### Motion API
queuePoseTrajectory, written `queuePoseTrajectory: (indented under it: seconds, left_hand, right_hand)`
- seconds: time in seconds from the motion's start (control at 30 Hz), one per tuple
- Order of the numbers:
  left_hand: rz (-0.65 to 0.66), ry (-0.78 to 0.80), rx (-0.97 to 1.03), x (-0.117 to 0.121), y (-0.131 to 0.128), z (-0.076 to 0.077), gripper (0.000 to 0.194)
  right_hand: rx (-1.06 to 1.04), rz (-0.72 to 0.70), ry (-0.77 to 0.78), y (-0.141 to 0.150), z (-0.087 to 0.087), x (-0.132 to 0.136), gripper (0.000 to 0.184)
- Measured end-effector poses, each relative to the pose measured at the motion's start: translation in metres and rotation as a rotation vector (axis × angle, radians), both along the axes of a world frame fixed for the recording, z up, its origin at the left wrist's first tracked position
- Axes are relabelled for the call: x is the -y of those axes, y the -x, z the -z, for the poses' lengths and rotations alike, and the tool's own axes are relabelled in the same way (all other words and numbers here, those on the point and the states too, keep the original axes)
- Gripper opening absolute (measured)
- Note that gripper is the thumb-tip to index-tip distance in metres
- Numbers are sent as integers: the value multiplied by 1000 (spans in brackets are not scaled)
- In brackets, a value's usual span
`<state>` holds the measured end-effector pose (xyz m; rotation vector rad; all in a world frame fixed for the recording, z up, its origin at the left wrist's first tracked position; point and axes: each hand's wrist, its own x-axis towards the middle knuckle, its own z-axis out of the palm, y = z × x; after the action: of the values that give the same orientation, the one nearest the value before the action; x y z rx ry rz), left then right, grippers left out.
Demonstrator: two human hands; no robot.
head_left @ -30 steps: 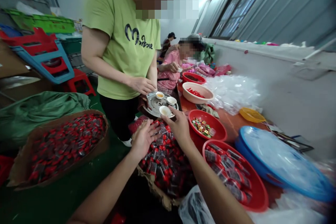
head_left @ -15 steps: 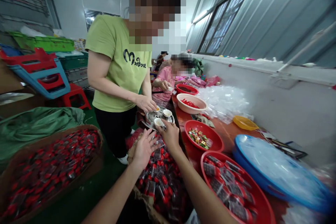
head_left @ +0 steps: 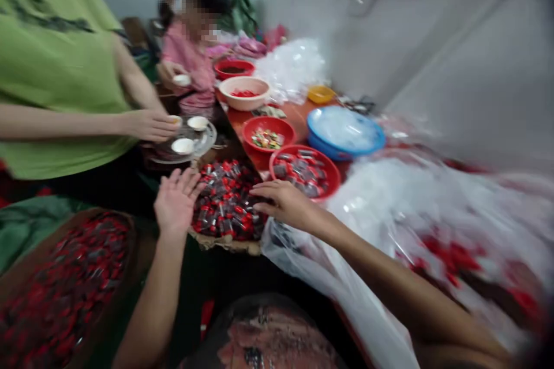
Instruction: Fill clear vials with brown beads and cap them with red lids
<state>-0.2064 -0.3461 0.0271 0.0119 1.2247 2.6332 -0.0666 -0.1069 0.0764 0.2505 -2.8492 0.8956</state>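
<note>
My left hand [head_left: 176,202] is open with spread fingers, holding nothing, just left of a heap of small clear packets with red caps [head_left: 225,202] in a flattened cardboard box. My right hand [head_left: 281,203] reaches over the heap's right edge, fingers extended and nearly touching the packets. Nothing shows in it. Beyond my hands, a co-worker's hand [head_left: 151,125] in a green T-shirt rests at a round metal tray [head_left: 203,138] holding small white cups [head_left: 182,146].
A big clear bag [head_left: 433,225] with red contents lies to the right. A red basin of packets [head_left: 303,172], a red basin of sweets [head_left: 268,132], a pink bowl [head_left: 243,92] and a blue basin [head_left: 345,132] stand on a table [head_left: 294,115]. A seated person in pink [head_left: 186,52] works beyond.
The view has swung left and down, and the picture is blurred. My hands have drawn back from the metal tray to above the heap, and the large bag has come into view.
</note>
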Motion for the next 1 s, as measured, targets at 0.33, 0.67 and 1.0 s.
queuePoseTrajectory:
  seconds: [0.33, 0.67, 1.0]
  left_hand:
    - [232, 244, 72, -56, -93, 34, 39]
    - [402, 575, -1024, -118, -169, 16, 70]
    - [850, 643, -1179, -196, -219, 24, 40]
  right_hand:
    - [-178, 148, -217, -194, 43, -40, 58]
    - [-475, 809, -383, -304, 21, -31, 53]
    - [-245, 1150, -286, -392, 98, 6, 29]
